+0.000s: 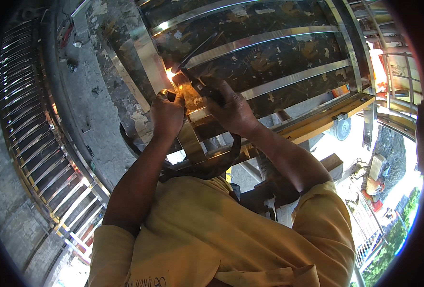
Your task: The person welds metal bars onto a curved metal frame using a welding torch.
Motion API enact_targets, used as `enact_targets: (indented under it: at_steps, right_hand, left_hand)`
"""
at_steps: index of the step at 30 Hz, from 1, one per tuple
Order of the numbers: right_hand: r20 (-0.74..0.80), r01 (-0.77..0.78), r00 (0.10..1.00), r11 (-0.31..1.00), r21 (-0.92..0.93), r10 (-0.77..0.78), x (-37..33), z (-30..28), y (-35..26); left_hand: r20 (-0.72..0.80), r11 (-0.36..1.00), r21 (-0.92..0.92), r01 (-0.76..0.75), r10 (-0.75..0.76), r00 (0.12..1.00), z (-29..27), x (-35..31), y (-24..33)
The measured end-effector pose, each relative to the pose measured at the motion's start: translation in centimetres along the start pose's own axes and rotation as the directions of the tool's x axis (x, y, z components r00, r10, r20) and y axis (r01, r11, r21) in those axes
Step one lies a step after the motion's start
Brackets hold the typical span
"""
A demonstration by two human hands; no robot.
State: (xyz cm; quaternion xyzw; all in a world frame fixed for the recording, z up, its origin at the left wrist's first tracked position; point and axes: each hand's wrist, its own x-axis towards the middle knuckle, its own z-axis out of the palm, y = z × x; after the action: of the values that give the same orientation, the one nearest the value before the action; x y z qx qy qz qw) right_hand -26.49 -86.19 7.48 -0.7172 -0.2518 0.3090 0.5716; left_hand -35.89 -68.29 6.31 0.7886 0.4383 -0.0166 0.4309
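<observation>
My right hand [233, 107] is wrapped round a black welding torch [200, 85], its thin tail slanting up and away. At the torch's tip a bright arc [170, 74] glows on a shiny flat metal bar [147, 50] of a frame. Just below the glow, my left hand [168, 115] is closed in a pinch against the bar; what its fingers hold, if anything, is too small to make out. Several metal slats [274, 36] run rightward from the bar across a dark, paint-spotted tabletop [269, 60]. A dark cable [233, 153] loops below my right wrist.
A yellow-brown beam [326, 115] with a clamp [340, 116] runs along the near side of the frame. On the left stands a slatted metal panel [49, 124] beside the concrete floor [85, 100]. Curved metal bars [398, 71] rise at the far right.
</observation>
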Motion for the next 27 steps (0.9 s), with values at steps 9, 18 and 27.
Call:
enact_targets:
  at_steps: [9,18,27]
  right_hand:
    - [-0.138,-0.170,0.975,0.985,0.037,0.173,-4.2,-1.3,-3.8]
    - [0.015,-0.197,0.980,0.976,-0.094,0.200,-9.1,-1.1,-3.4]
    - [0.137,-0.299,0.939,0.946,-0.127,0.315,-9.1,-1.0,-2.7]
  left_hand:
    - [0.059,0.983,0.077,-0.166,0.162,0.985,-1.6,-5.1,-0.1]
    - [0.079,0.909,0.221,-0.353,0.344,0.936,-7.3,-8.9,-7.0]
    - [0.090,0.963,0.110,-0.248,0.239,0.967,-8.3,-10.1,-10.0]
